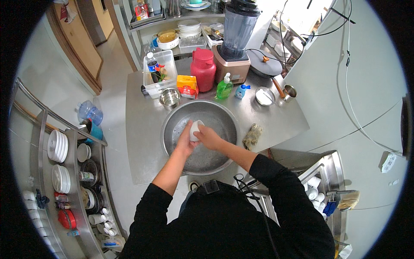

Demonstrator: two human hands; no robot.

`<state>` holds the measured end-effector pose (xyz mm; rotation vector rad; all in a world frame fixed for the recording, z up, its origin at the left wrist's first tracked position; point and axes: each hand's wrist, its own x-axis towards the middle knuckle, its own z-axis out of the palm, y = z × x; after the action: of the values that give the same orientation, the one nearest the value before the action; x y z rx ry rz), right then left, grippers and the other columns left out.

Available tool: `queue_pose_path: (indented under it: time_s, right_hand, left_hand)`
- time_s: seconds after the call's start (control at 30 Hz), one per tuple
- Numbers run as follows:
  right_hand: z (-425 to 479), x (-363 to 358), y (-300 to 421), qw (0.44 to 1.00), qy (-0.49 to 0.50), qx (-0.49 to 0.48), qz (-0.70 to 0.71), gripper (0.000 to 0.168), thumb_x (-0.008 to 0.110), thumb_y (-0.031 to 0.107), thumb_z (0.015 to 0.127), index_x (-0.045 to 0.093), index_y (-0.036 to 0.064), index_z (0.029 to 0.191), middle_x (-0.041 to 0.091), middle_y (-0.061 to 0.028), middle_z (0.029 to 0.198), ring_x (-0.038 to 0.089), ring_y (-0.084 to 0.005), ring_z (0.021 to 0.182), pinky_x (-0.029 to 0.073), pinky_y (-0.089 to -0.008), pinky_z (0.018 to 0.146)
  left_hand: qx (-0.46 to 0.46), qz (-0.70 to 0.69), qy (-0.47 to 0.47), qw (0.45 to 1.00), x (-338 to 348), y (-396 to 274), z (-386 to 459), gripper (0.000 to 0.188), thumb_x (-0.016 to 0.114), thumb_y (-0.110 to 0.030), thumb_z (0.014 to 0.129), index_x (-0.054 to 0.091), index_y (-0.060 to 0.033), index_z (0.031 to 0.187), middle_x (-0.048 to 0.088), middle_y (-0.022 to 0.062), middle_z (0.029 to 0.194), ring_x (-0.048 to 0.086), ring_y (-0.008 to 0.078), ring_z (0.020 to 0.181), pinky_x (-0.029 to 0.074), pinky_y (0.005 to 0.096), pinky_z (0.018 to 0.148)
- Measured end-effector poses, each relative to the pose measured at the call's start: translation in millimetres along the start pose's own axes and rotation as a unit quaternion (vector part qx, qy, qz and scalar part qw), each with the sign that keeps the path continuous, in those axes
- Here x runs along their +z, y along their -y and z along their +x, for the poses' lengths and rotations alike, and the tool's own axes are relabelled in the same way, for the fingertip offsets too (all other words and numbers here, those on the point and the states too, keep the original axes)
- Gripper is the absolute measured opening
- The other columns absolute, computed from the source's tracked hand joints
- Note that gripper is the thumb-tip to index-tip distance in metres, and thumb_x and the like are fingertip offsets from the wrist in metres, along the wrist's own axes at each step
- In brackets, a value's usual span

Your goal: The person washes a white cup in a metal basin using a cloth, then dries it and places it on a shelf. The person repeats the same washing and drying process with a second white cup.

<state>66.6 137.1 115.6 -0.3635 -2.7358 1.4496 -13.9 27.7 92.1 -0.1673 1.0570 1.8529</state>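
A white cup is held on its side between both hands, above a large round metal basin with some suds or bubbles at its left inside. My left hand supports the cup from the left and below. My right hand grips its right side, with the thumb close to the rim. To the right of the basin, a crumpled greenish scouring cloth lies on the steel table. Behind the basin stand a green pump bottle and a small blue bottle.
A steel bowl, a yellow-red packet, a red jug, a blender and a small metal bowl line the table's back. A sink with several white cups is at right; a dish rack is at left.
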Motion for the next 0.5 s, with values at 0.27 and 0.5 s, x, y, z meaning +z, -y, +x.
queue_pose_path:
  time_s: [0.27, 0.5]
  right_hand:
    - [-28, 7, 12, 0.99, 0.01, -0.08, -0.112, 0.02, 0.053, 0.016, 0.086, 0.051, 0.0, 0.098, 0.059, -0.0236, 0.096, 0.057, -0.0375, 0.094, 0.045, -0.0436, 0.079]
    - [-18, -43, -16, 0.778, 0.05, -0.453, -0.433, 0.028, 0.054, 0.019, 0.079, 0.056, 0.008, 0.105, 0.059, -0.0093, 0.113, 0.051, -0.0214, 0.113, 0.025, -0.0444, 0.108]
  left_hand:
    - [-0.044, -0.023, -0.009, 0.999, -4, -2, 0, 0.036, 0.053, -0.049, 0.086, 0.057, -0.0161, 0.101, 0.063, 0.0037, 0.091, 0.062, 0.0196, 0.08, 0.052, 0.0343, 0.06]
    - [-0.178, 0.074, 0.031, 0.981, -13, -3, 2, 0.049, 0.042, -0.054, 0.086, 0.057, -0.0118, 0.107, 0.062, 0.0105, 0.097, 0.063, 0.0277, 0.084, 0.054, 0.0428, 0.071]
